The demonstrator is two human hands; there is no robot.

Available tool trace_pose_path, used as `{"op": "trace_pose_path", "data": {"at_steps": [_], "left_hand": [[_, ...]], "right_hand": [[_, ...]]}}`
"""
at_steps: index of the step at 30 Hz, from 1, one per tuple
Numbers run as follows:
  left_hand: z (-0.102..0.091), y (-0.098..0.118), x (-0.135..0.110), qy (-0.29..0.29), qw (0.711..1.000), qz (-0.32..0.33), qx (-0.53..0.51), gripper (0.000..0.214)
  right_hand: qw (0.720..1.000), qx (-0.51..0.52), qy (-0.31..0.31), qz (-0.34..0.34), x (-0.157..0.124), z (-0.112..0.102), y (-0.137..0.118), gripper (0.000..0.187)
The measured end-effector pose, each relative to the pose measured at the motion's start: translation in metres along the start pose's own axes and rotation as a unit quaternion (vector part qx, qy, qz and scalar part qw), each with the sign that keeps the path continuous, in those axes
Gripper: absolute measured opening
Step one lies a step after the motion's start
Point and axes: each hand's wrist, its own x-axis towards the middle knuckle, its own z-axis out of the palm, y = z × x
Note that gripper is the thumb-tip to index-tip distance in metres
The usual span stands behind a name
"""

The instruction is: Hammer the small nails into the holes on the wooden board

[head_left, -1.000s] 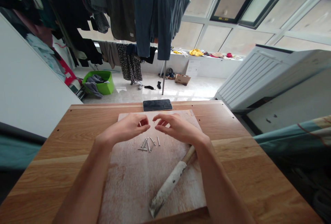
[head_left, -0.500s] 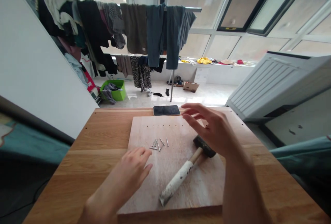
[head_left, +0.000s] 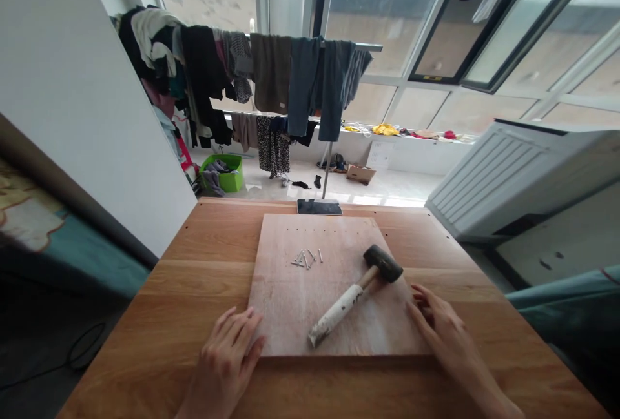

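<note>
A flat wooden board [head_left: 285, 290] lies on the wooden table, with a row of small dark holes along its far side. My left hand [head_left: 228, 349] rests at the board's left edge near the front corner, fingers stretched out. At the right edge is my right hand [head_left: 442, 323], fingers apart and slightly bent, its fingertips by the board's side. Between them a mallet [head_left: 382, 264] with a dark head and a white-wrapped handle lies diagonally on the board. Several silver nails [head_left: 307, 259] are in a loose pile left of the mallet head.
A dark phone [head_left: 320, 206] lies at the far edge of the table [head_left: 194, 283]. Beyond it stand a drying rack hung with clothes [head_left: 271, 73], a green basket [head_left: 231, 177] and a small cardboard box [head_left: 360, 174]. A white ribbed panel [head_left: 489, 180] is at the right.
My right hand has come down from above the board's far right to its right edge. My left hand has moved left and nearer, to the left edge. The view has shifted a little.
</note>
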Motion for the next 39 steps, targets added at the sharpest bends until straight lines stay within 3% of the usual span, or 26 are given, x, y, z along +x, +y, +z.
{"op": "trace_pose_path", "data": {"at_steps": [4, 7, 11, 16, 20, 23, 27, 31, 35, 39], "left_hand": [[0.000, -0.001, 0.002, 0.004, 1.000, -0.019, 0.015, 0.025], [-0.008, -0.014, -0.012, 0.026, 0.998, -0.040, 0.045, 0.028], [-0.029, -0.047, -0.044, 0.036, 0.991, -0.107, 0.078, 0.035], [-0.059, -0.104, -0.080, -0.009, 0.963, -0.263, 0.047, 0.043], [-0.071, -0.145, -0.089, 0.009, 0.928, -0.369, 0.055, 0.056], [-0.075, -0.157, -0.085, -0.003, 0.915, -0.401, 0.045, 0.059], [-0.078, -0.150, -0.070, -0.003, 0.906, -0.417, 0.067, 0.059], [-0.072, -0.127, -0.059, 0.005, 0.913, -0.399, 0.082, 0.066], [-0.054, -0.090, -0.051, 0.047, 0.940, -0.335, 0.047, 0.060], [-0.032, -0.049, -0.042, 0.028, 0.968, -0.250, -0.008, 0.044]], "right_hand": [[1.000, 0.002, 0.007, -0.010, -0.010, 0.007, -0.025, 0.048], [0.999, 0.004, 0.000, -0.039, -0.018, 0.015, -0.045, 0.044], [0.994, 0.023, -0.022, -0.103, -0.037, 0.032, -0.085, 0.038], [0.978, 0.034, -0.060, -0.196, -0.050, 0.057, -0.149, 0.041], [0.957, 0.024, -0.081, -0.279, -0.052, 0.071, -0.185, 0.048], [0.943, 0.016, -0.094, -0.318, -0.054, 0.078, -0.198, 0.046], [0.947, 0.020, -0.084, -0.308, -0.055, 0.082, -0.201, 0.042], [0.956, 0.027, -0.056, -0.288, -0.049, 0.077, -0.189, 0.035], [0.968, 0.015, -0.032, -0.249, -0.040, 0.063, -0.155, 0.025], [0.980, -0.017, -0.018, -0.196, -0.030, 0.041, -0.111, 0.025]]}}
